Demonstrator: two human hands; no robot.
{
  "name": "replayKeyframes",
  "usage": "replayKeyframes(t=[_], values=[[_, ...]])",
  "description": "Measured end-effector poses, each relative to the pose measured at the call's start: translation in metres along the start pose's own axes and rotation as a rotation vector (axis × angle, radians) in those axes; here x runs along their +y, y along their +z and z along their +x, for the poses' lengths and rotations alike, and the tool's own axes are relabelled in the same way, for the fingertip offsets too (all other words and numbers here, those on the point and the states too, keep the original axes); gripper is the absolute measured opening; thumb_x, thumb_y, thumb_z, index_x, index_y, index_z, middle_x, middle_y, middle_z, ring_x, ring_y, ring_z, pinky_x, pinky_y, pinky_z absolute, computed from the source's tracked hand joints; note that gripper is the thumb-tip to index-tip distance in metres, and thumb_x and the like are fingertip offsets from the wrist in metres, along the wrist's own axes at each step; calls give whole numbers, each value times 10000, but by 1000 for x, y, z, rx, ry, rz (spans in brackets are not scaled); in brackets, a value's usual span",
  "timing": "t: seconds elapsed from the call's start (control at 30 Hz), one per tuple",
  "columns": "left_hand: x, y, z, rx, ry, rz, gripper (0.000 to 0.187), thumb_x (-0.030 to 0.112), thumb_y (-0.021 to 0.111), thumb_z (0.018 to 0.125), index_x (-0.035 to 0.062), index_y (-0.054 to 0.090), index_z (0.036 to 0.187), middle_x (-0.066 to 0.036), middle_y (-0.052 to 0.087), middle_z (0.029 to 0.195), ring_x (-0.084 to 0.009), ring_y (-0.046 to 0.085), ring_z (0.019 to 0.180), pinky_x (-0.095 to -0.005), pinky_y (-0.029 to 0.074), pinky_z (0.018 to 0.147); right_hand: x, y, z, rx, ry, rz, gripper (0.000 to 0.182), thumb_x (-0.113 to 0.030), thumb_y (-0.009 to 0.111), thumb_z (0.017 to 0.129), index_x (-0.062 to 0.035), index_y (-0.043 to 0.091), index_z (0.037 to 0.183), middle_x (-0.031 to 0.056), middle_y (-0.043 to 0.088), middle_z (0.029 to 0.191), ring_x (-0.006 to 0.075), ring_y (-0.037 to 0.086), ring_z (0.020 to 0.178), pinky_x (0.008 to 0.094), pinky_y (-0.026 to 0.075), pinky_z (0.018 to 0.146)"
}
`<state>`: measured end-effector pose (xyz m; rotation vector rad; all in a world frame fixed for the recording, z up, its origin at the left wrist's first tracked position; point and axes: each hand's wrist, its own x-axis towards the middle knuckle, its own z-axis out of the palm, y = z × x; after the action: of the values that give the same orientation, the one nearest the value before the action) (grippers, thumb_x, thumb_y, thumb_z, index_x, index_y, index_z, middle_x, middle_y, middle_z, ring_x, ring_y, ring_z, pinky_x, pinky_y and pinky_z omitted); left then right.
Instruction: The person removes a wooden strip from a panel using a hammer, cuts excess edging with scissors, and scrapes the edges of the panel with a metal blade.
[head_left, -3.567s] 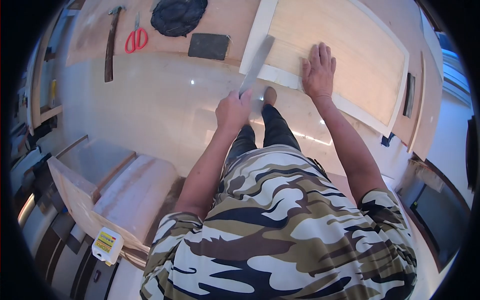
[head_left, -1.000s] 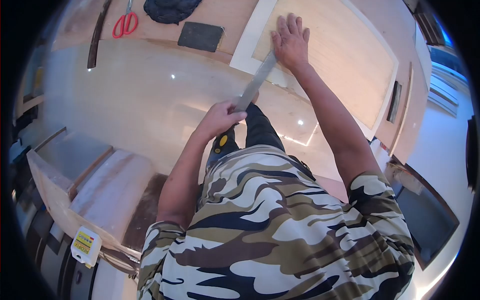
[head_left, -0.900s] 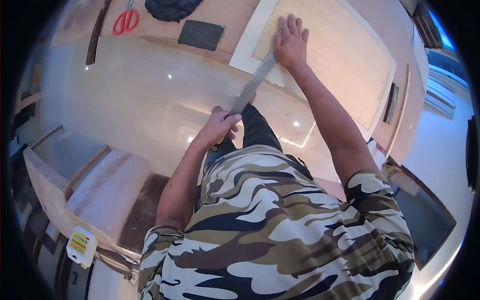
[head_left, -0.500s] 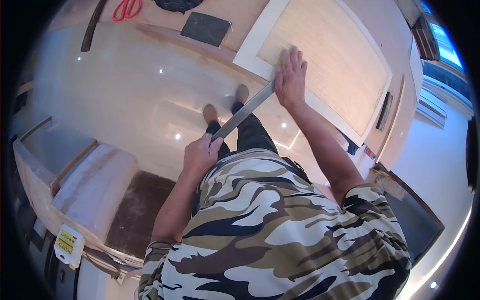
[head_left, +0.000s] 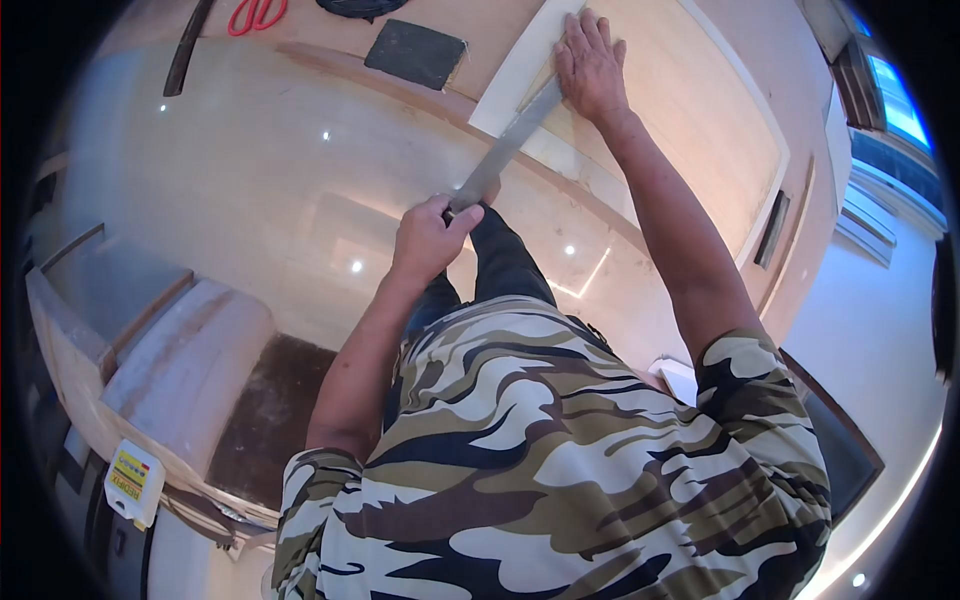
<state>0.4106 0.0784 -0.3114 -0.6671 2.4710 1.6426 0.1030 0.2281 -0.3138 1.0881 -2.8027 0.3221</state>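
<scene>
My left hand (head_left: 433, 238) is closed around the near end of a long flat grey metal strip (head_left: 508, 140). The strip slants up and away to the right, across the edge of a pale wooden panel (head_left: 690, 110) with a white border. Over the strip's far end lies my right hand (head_left: 592, 68), fingers stretched out and slightly apart, near the panel's far left side. That end of the strip is hidden under the palm.
A dark rectangular pad (head_left: 415, 55), red-handled scissors (head_left: 257, 15) and a black bundle (head_left: 360, 6) lie on the wooden worktop (head_left: 480, 40). A dark bar (head_left: 772, 228) lies right of the panel. A yellow-and-white labelled container (head_left: 133, 484) stands at lower left.
Both hands have moved forward with the strip, away from my body. My right hand is now farther up over the panel, and my left hand has come nearer to the panel's edge.
</scene>
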Motion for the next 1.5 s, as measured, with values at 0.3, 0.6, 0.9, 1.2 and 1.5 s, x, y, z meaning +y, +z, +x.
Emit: replayKeyframes(t=[0.3,0.6,0.9,1.2,1.5], values=[[-20,-9,-23,-109,-104,-108,344,346,665,952,4,650,926,-118,591,671,-252,620,623,-398,480,591,9,-24,-32,-87,-35,263,817,-528,613,945,49,403,1485,263,337,1585,419,282,1491,630,242,1173],[-23,-38,-123,-117,-205,-11,404,415,640,953,21,631,864,-237,641,717,-459,641,703,-518,495,619,-62,-52,-117,-390,14,27,1085,-661,645,860,74,247,1551,313,176,1638,476,144,1532,698,182,1161],[4,29,-8,10,27,31,395,389,611,976,11,641,867,-232,647,768,-454,636,736,-501,492,648,41,-57,-29,-376,53,-140,1069,-697,591,890,10,205,1592,260,91,1676,445,105,1548,709,158,1164],[-32,-25,-101,-23,-167,-3,356,384,620,970,43,633,868,-205,641,691,-429,642,672,-493,490,588,-72,-39,-79,-402,18,41,1130,-711,615,862,4,153,1605,259,51,1681,431,87,1555,701,126,1179],[8,45,-8,-28,19,24,441,421,598,983,-1,629,857,-258,642,785,-471,634,764,-528,486,673,49,-62,-43,-495,155,-114,1187,-731,656,811,13,172,1599,261,82,1678,436,70,1557,693,120,1183]])
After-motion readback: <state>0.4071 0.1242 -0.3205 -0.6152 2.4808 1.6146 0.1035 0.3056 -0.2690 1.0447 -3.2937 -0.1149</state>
